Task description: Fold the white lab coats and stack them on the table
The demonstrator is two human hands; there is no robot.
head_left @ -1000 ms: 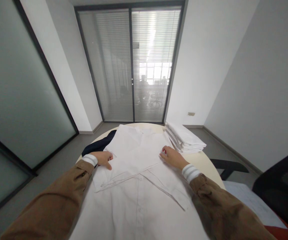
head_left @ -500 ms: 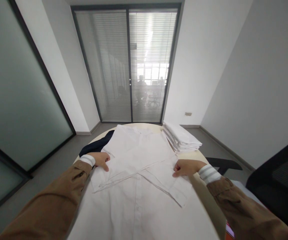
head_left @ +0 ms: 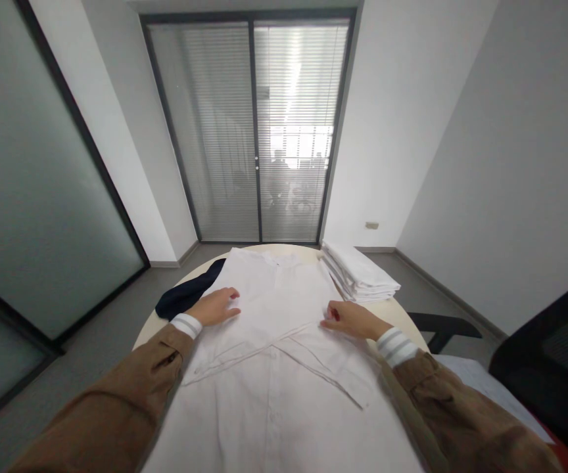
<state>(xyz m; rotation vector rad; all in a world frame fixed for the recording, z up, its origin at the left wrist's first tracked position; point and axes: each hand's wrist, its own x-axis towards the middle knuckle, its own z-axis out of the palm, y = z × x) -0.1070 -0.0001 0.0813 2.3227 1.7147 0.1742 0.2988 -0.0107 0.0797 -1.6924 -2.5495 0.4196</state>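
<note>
A white button-up shirt point(head_left: 277, 299) lies spread over the table, collar at the far end, with its sleeves folded inward and crossing over the front. Over the shirt's left side is my left hand point(head_left: 215, 307), thumb and fingers apart and holding nothing. My right hand point(head_left: 355, 319) hovers at the right side, close to the cloth. Its fingers are loosely curled, with a gap between thumb and fingertips and nothing seen in them. The shirt's lower part runs out of view at the bottom.
A stack of folded white garments point(head_left: 360, 272) stands at the table's far right. Dark navy cloth point(head_left: 185, 295) lies at the left, partly beside the shirt. The round table's pale edge point(head_left: 148, 328) curves around. A black chair point(head_left: 555, 348) is at the right.
Both hands have let go of the shirt's sides and moved inward and slightly up toward the far end. The crossed sleeves lie nearly as before.
</note>
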